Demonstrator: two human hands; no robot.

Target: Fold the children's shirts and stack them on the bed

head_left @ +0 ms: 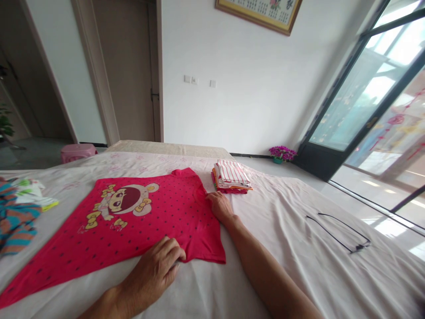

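Observation:
A red dotted T-shirt (139, 221) with a cartoon girl print lies flat on the pale sheet (282, 230). My left hand (159, 266) rests on the shirt's near sleeve edge, fingers curled down and pinching the fabric. Farther off, my right hand (219, 204) lies at the shirt's far sleeve by the shoulder, fingers bent onto the cloth and gripping its edge.
A small stack of folded striped clothes (231, 176) sits just beyond my right hand. Loose colourful garments (16, 212) lie at the left edge. A thin black cord (338, 232) lies on the sheet at right. Beyond are a pink stool (78, 152) and a flower pot (282, 154).

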